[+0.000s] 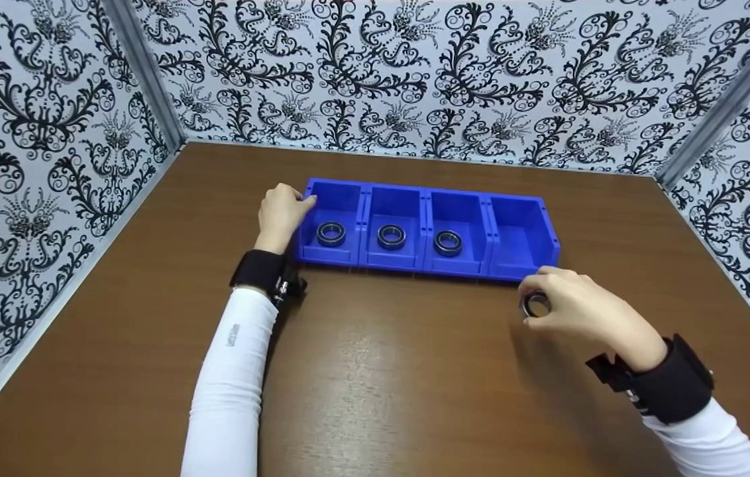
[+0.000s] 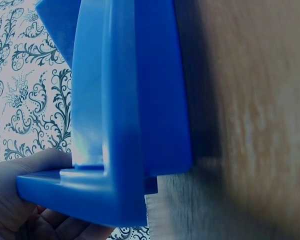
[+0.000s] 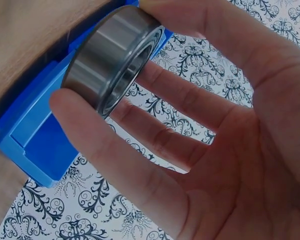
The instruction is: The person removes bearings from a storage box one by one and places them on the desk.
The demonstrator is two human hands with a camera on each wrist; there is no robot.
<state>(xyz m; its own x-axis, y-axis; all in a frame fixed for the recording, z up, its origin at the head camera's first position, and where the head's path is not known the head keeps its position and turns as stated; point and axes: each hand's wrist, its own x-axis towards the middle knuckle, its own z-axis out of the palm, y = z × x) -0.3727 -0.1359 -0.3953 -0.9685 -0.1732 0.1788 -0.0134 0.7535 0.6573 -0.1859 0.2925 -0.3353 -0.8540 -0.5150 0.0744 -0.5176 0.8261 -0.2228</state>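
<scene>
A ball bearing (image 3: 110, 60), a steel ring with a dark inner face, is pinched between thumb and fingers of my right hand (image 1: 574, 308). That hand is in front of the bin row's right end, above the table. My left hand (image 1: 281, 211) grips the left side wall of the blue bin row (image 1: 391, 262), thumb over the rim; in the left wrist view its fingers (image 2: 55, 220) curl beneath the blue edge. Bearings lie in three compartments: the leftmost one (image 1: 331, 234), the second one (image 1: 391, 236) and the third one (image 1: 448, 243). The rightmost compartment (image 1: 517, 242) holds no bearing.
The bins stand on a brown wooden table (image 1: 362, 371), toward its back. Walls with black scroll patterns (image 1: 401, 79) enclose the back and both sides, joined by grey metal posts (image 1: 146, 73). Black straps (image 1: 670, 381) circle both wrists.
</scene>
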